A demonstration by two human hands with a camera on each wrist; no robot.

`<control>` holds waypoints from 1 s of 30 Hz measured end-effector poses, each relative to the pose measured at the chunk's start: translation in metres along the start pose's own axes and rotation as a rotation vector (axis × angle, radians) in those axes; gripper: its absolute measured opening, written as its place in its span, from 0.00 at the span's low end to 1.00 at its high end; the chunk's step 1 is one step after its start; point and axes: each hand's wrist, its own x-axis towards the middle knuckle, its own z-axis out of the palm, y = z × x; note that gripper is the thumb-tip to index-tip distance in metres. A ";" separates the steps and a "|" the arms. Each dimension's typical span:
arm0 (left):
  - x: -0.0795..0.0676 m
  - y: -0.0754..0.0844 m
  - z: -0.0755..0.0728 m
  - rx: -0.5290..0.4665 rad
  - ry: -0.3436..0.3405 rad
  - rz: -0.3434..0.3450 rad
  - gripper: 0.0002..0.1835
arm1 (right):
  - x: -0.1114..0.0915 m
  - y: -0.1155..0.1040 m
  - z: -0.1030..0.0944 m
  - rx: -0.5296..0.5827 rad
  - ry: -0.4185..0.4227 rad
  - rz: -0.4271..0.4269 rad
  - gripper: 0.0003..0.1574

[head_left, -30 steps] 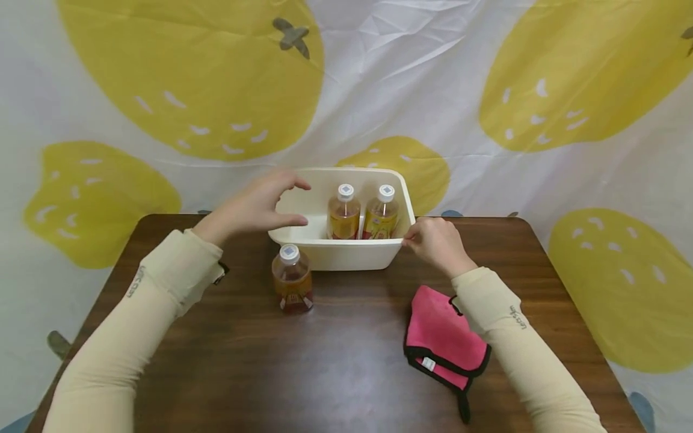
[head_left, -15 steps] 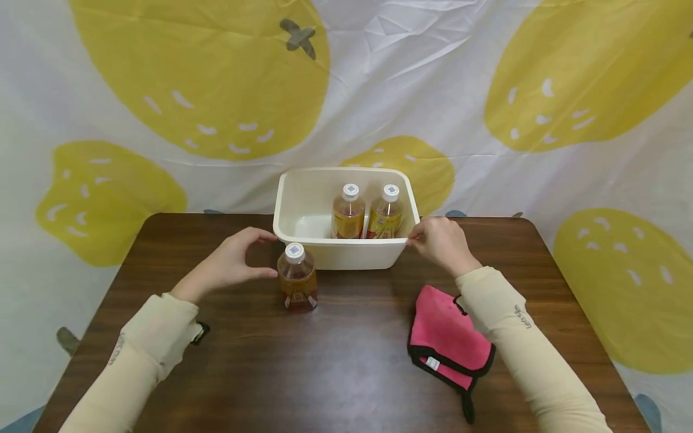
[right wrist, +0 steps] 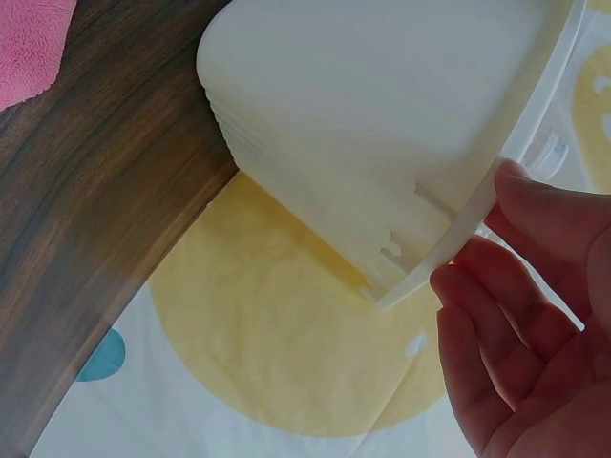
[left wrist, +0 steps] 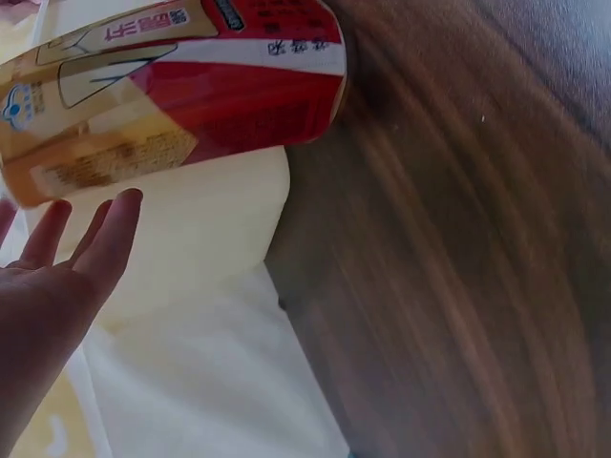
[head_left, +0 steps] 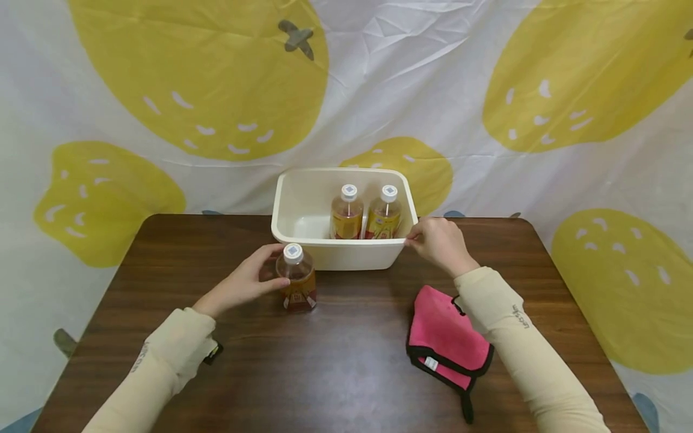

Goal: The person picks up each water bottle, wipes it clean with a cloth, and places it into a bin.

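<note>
A drink bottle (head_left: 298, 288) with a white cap and a red-and-yellow label stands on the table in front of the white plastic bin (head_left: 346, 255). My left hand (head_left: 243, 282) is around its left side, thumb overlapping the front and fingers reaching behind. In the left wrist view the extended fingers (left wrist: 110, 243) lie just short of the bottle's label (left wrist: 248, 86). My right hand (head_left: 440, 243) pinches the bin's front right rim, thumb on one side and fingertips on the other in the right wrist view. Two similar bottles, one in the middle (head_left: 346, 216) and one at right (head_left: 384, 216), stand upright inside the bin.
A folded pink cloth (head_left: 446, 337) with black edging lies on the table (head_left: 325, 373) at the right, partly under the right forearm. Behind the table hangs a white curtain (head_left: 422, 72) with yellow fruit prints, close behind the bin.
My left hand has come from over the bin's left side, down to the bottle in front, and then closer around it. My right hand keeps its pinch on the bin's rim.
</note>
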 end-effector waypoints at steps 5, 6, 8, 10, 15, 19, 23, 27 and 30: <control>0.002 -0.002 0.008 -0.064 0.040 -0.009 0.30 | -0.001 0.000 0.000 -0.003 0.001 0.000 0.04; 0.002 -0.002 0.009 -0.070 0.052 -0.011 0.30 | -0.001 0.000 0.000 -0.003 0.001 -0.001 0.04; 0.002 -0.001 0.011 -0.071 0.077 -0.014 0.29 | -0.001 0.000 0.000 -0.001 0.004 -0.003 0.04; 0.002 0.000 0.012 -0.063 0.104 -0.023 0.28 | -0.001 0.000 -0.001 0.001 0.008 -0.007 0.04; 0.000 0.002 0.013 -0.065 0.149 -0.070 0.27 | 0.000 -0.002 0.000 -0.002 0.005 -0.005 0.04; -0.001 0.004 0.013 -0.095 0.159 -0.103 0.26 | -0.001 -0.003 0.000 -0.007 0.010 0.005 0.03; -0.001 0.003 0.014 -0.114 0.170 -0.118 0.27 | -0.005 -0.002 0.002 -0.004 0.012 -0.002 0.04; -0.002 0.001 0.014 -0.115 0.174 -0.116 0.27 | -0.010 -0.001 0.001 -0.002 0.014 -0.044 0.06; -0.001 0.000 0.014 -0.119 0.171 -0.107 0.27 | -0.015 0.000 -0.002 -0.007 0.029 -0.102 0.11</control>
